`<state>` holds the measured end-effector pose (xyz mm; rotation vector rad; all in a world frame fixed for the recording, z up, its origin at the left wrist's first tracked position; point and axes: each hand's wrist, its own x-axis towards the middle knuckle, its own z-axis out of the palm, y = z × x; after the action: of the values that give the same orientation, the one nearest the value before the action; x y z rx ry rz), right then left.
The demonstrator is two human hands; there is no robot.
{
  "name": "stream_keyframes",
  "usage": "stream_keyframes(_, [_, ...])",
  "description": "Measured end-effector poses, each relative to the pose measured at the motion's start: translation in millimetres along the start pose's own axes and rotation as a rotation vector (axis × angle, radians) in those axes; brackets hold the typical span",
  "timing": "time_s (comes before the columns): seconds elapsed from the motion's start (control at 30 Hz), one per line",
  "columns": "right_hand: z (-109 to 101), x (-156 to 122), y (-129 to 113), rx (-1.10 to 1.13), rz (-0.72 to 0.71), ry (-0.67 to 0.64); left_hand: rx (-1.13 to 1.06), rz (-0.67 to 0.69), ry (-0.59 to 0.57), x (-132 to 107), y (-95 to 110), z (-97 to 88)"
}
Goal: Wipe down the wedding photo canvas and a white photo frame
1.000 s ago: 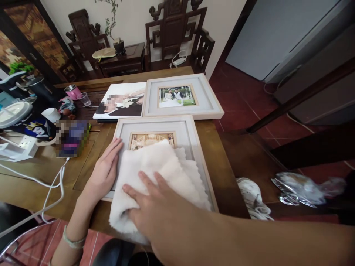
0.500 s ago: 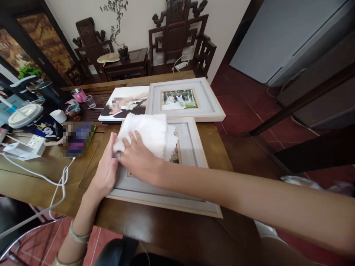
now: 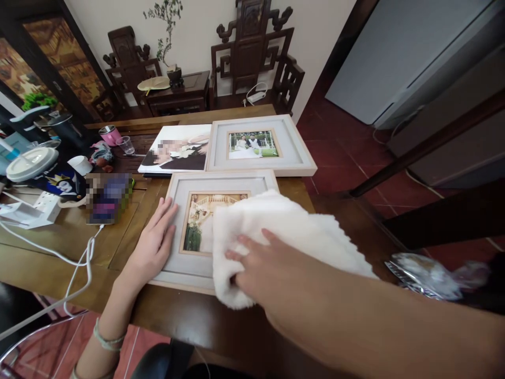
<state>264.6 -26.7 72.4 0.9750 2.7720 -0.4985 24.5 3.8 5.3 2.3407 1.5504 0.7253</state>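
A pale-framed photo frame (image 3: 219, 181) lies flat at the near edge of the wooden table (image 3: 126, 226). My left hand (image 3: 152, 245) rests flat, fingers spread, on the frame's left border. My right hand (image 3: 268, 268) presses a fluffy white cloth (image 3: 288, 231) onto the frame's right and lower part, fingers stretched over the cloth. The cloth hides the frame's right side; the picture's left half shows.
A second framed photo (image 3: 258, 145) and an unframed print (image 3: 177, 150) lie farther back. Left are a pink cup (image 3: 108, 134), a clear glass (image 3: 125, 143), a white power strip (image 3: 33, 210) with cables, and clutter. Carved dark chairs (image 3: 256, 52) stand behind. Crumpled plastic (image 3: 430, 273) lies at right.
My right hand swept the cloth from the frame's upper left corner down to its right and lower side. The left hand stayed on the left border.
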Motion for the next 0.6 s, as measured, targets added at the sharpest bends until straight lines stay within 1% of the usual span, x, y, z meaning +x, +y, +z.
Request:
stream_keyframes(0.03, [-3.3, -1.9, 7.3, -0.020, 0.020, -0.067, 0.001, 0.011, 0.003, 0.0, 0.3, 0.2])
stream_keyframes(0.07, [-5.4, -2.0, 15.2, -0.054, 0.043, -0.106, -0.001, 0.023, 0.005, 0.1, 0.5, 0.3])
stream_keyframes(0.1, [-6.0, -0.2, 23.6, -0.102, 0.072, -0.099, -0.004, 0.036, 0.004, 0.1, 0.7, 0.2])
stream_keyframes(0.2, [-0.7, 15.9, 47.5, -0.279, 0.160, 0.089, -0.016, 0.068, -0.009, 1.0, 1.0, -0.4])
stream_keyframes(0.23, [2.1, 23.8, 53.2, -0.322, 0.172, 0.154, -0.019, 0.075, -0.014, 1.4, 1.0, -0.6])
stream_keyframes(0.3, [6.6, 40.4, 58.1, -0.355, 0.166, 0.230, -0.024, 0.085, -0.019, 2.2, 1.0, -0.8])
stream_keyframes(0.37, [7.9, 54.0, 52.9, -0.340, 0.103, 0.248, -0.027, 0.087, -0.020, 2.7, 1.1, -0.7])
stream_keyframes(0.43, [6.3, 59.9, 39.1, -0.299, 0.016, 0.232, -0.031, 0.075, -0.024, 3.0, 1.4, -0.5])
stream_keyframes(0.5, [4.5, 56.0, 21.0, -0.238, -0.066, 0.188, -0.035, 0.049, -0.033, 3.1, 1.8, -0.4])
stream_keyframes(0.6, [8.5, 34.7, -1.8, -0.119, -0.116, 0.033, -0.019, 0.022, -0.055, 3.3, 2.1, -0.5])
